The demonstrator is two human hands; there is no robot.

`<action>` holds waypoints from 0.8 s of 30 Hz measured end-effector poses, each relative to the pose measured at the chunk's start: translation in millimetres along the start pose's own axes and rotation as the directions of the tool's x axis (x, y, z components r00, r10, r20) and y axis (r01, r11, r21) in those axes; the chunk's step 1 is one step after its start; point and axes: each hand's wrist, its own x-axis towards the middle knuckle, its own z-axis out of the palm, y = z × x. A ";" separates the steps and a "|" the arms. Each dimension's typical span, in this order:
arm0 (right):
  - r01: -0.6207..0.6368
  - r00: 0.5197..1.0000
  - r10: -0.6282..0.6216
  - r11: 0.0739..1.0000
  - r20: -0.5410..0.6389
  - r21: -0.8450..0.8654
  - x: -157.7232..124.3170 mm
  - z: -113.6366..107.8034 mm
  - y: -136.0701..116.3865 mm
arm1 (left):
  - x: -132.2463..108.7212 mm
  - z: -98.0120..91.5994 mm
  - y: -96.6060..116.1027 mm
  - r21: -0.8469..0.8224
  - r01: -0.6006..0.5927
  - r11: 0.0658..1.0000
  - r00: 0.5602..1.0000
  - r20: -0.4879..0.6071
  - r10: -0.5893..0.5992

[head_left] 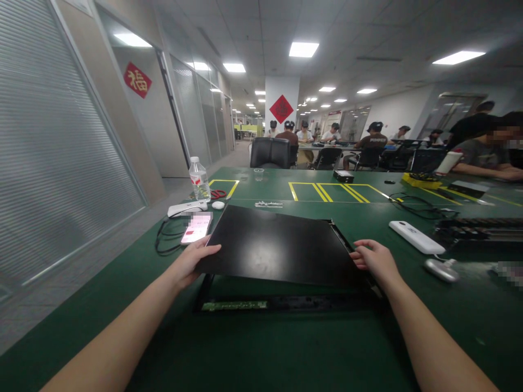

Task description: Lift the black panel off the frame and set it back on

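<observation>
A flat black screen panel (pixel 269 242) is tilted over a black rectangular frame (pixel 318 302), its near edge raised above the frame. My left hand (pixel 196 260) is closed on the panel's left edge, with the thumb on top. At the right edge, my right hand (pixel 373 258) has its fingers bent and pinched against the panel's side, close to the frame's side rail; its fingertips are partly hidden. A green circuit board strip (pixel 233 306) shows along the near side of the frame. The panel covers most of the frame's inside.
Left of the panel lie a lit phone (pixel 197 227), black cables, a white power bank (pixel 187 208), red scissors (pixel 218 194) and a water bottle (pixel 199 179). To the right are another white device (pixel 415 237) and a black assembly (pixel 478 233). Several people sit farther back.
</observation>
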 end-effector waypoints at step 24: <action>0.139 0.986 -0.161 0.936 -0.041 -0.323 18.2 -9.7 18.7 | 6.2 3.7 -16.3 -0.032 0.060 0.998 0.998 0.029 -0.059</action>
